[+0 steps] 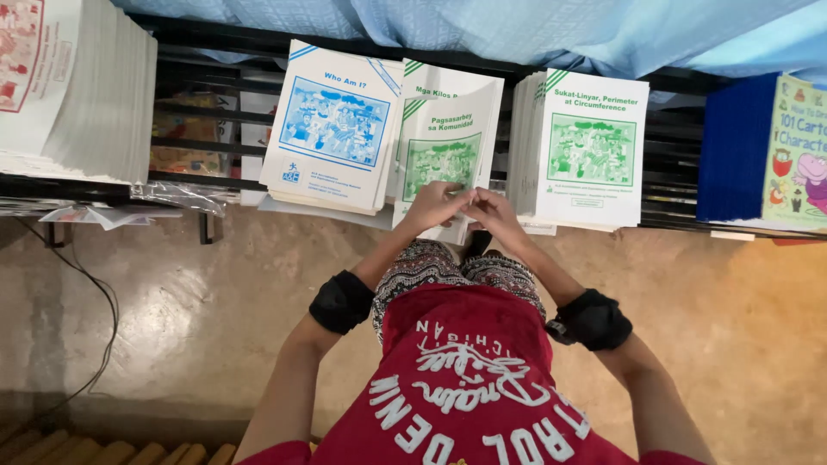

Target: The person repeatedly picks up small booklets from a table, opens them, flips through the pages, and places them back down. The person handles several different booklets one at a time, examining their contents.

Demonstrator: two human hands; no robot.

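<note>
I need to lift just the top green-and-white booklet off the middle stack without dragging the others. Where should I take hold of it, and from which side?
Probably the near bottom edge of the green-and-white booklet, approached from the front. Both the left hand and the right hand already meet there, and that edge overhangs the rack freely. Its sides are hemmed in by the blue-and-white booklet stack and the right green booklet stack.
</note>
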